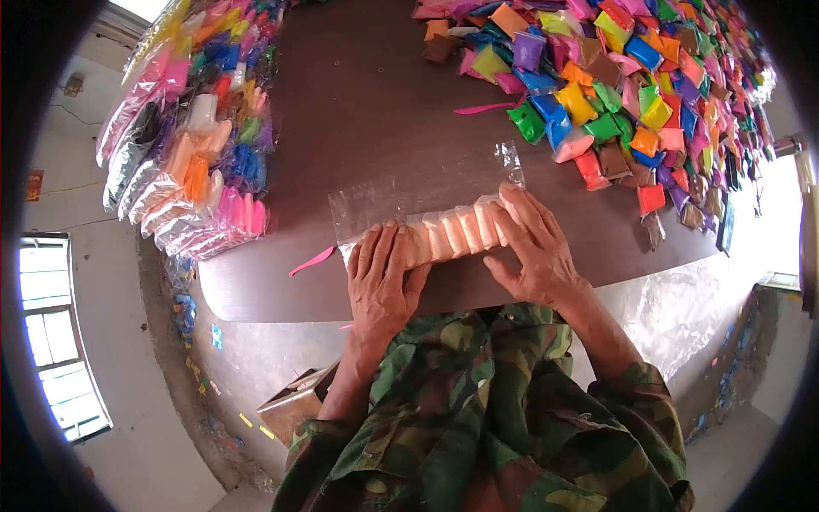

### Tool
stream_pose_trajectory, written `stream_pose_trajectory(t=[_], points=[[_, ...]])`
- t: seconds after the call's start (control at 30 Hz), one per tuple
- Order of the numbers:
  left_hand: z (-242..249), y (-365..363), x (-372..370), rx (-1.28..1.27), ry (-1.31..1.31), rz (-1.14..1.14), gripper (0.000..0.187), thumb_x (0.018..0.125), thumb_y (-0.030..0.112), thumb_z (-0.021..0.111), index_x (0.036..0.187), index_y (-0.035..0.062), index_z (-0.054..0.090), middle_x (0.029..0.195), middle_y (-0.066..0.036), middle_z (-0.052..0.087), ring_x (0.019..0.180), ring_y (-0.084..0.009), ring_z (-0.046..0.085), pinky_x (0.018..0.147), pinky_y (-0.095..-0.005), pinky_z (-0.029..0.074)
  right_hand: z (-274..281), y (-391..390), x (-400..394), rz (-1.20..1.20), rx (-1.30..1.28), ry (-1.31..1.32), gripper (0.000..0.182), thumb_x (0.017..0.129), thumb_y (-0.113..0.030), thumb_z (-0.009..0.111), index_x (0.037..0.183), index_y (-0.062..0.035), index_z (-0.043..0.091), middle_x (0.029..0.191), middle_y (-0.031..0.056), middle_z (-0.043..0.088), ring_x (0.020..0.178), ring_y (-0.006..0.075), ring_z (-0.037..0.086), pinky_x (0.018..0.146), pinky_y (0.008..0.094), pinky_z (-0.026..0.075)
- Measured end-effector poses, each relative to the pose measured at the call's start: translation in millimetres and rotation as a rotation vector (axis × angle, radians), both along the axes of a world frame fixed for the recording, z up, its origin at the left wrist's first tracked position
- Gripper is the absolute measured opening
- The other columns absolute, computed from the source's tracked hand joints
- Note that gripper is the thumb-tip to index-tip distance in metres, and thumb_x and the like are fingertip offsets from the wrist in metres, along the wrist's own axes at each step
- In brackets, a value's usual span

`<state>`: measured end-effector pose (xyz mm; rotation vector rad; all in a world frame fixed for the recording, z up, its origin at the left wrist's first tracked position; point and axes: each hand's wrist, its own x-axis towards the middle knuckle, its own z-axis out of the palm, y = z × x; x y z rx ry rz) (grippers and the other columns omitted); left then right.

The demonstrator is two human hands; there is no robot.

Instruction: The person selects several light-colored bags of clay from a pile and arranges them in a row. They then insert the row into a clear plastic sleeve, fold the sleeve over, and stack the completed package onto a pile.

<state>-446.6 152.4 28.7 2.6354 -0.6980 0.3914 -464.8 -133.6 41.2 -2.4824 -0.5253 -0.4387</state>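
Observation:
A row of several peach-coloured packets [461, 230] lies side by side in a clear plastic bag [365, 201] near the front edge of the table. The bag's loose upper part spreads flat behind the row. On the left end of the row rests my left hand [378, 277], fingers stretched out over the packets and thumb along the front side. My right hand [536, 247] lies on the right end, its fingers extended over the packets and its thumb apart. Both hands touch the bag, and the packets under the fingers are hidden.
A big heap of small colourful packets [601, 128] covers the right side of the brown table [350, 111]. Filled clear bags [192, 162] are stacked on the left. Pink strips [312, 261] lie on the tabletop. Below stands a cardboard box [294, 405].

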Motion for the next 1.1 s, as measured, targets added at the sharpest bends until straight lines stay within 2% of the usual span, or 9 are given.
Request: stream_pose_trajectory(t=[0.07,0.17,0.37,0.47,0.57,0.67,0.87,0.9,1.1], points=[[-1.8,0.9,-0.1,0.005,-0.011,0.001,0.057,0.099,0.026,0.08,0.146,-0.0001,0.064,0.154,-0.018,0.062,0.145,-0.04,0.055,0.122,-0.0541,0.04,-8.0,-7.0,-0.7,-0.01,-0.029,0.022,0.077,0.085,-0.024,0.086,0.153,-0.0001,0.058,0.163,0.0201,0.052,0.147,0.0435,0.053,0.122,0.0548,0.045],[-1.2,1.8,0.6,0.004,0.008,-0.006,0.057,0.099,0.027,0.08,0.146,-0.0007,0.064,0.154,-0.018,0.061,0.145,-0.0403,0.055,0.122,-0.054,0.039,-20.2,-11.6,-1.6,-0.005,-0.039,0.035,0.08,0.086,-0.022,0.083,0.158,-0.003,0.053,0.164,0.0186,0.05,0.15,0.04,0.05,0.122,0.0553,0.044],[4.0,2.1,1.1,-0.007,0.047,-0.012,0.059,0.099,0.028,0.08,0.146,-0.0025,0.063,0.154,-0.021,0.06,0.145,-0.0428,0.054,0.122,-0.0558,0.039,-14.4,-7.2,-2.3,-0.04,-0.051,0.031,0.08,0.083,-0.023,0.086,0.154,-0.001,0.057,0.163,0.0187,0.052,0.15,0.0416,0.05,0.122,0.0565,0.042],[6.0,2.0,-1.4,-0.039,0.059,-0.003,0.06,0.099,0.031,0.079,0.147,-0.0017,0.062,0.157,-0.024,0.056,0.146,-0.0455,0.052,0.122,-0.0573,0.038,-2.4,-1.7,-6.0,-0.078,-0.086,-0.013,0.079,0.081,-0.023,0.086,0.153,-0.0052,0.06,0.163,0.0172,0.052,0.152,0.0393,0.048,0.124,0.0579,0.038],[5.5,4.3,-1.0,-0.015,0.065,-0.034,0.062,0.1,0.035,0.078,0.149,0.0009,0.062,0.16,-0.026,0.052,0.147,-0.0472,0.05,0.122,-0.0585,0.038,4.8,6.4,-3.5,-0.017,-0.105,-0.032,0.076,0.079,-0.023,0.088,0.15,-0.0103,0.064,0.162,0.0144,0.053,0.153,0.0367,0.047,0.125,0.058,0.037],[8.3,0.4,-3.4,0.039,0.041,-0.045,0.061,0.1,0.037,0.078,0.149,0.0031,0.063,0.162,-0.025,0.05,0.149,-0.0464,0.048,0.122,-0.0599,0.038,-6.2,10.6,-2.0,0.033,-0.131,0.03,0.076,0.082,-0.026,0.087,0.152,-0.016,0.062,0.164,0.0089,0.051,0.152,0.033,0.046,0.125,0.057,0.036],[27.6,-20.2,-3.8,0.059,0.062,-0.005,0.064,0.098,0.04,0.079,0.148,0.0043,0.064,0.162,-0.024,0.051,0.149,-0.0456,0.048,0.121,-0.0622,0.038,-9.6,10.3,-1.2,0.011,-0.138,0.003,0.072,0.082,-0.026,0.087,0.15,-0.0156,0.065,0.163,0.0074,0.052,0.153,0.0302,0.047,0.125,0.0548,0.037],[18.9,-22.5,-3.5,0.098,-0.015,-0.026,0.066,0.097,0.043,0.08,0.148,0.004,0.064,0.159,-0.023,0.053,0.147,-0.0446,0.05,0.121,-0.0632,0.037,-9.5,10.1,-1.6,0.001,-0.145,-0.001,0.072,0.082,-0.026,0.087,0.15,-0.0155,0.065,0.162,0.0074,0.053,0.153,0.0303,0.047,0.125,0.0548,0.037],[6.7,-31.9,-6.6,-0.033,0.038,-0.098,0.065,0.096,0.039,0.081,0.146,-0.0002,0.064,0.157,-0.023,0.054,0.145,-0.044,0.053,0.121,-0.0587,0.041,-10.0,11.6,-1.1,0.005,-0.126,0.021,0.069,0.082,-0.023,0.086,0.148,-0.0155,0.066,0.162,0.0081,0.055,0.152,0.0317,0.049,0.127,0.056,0.035]])
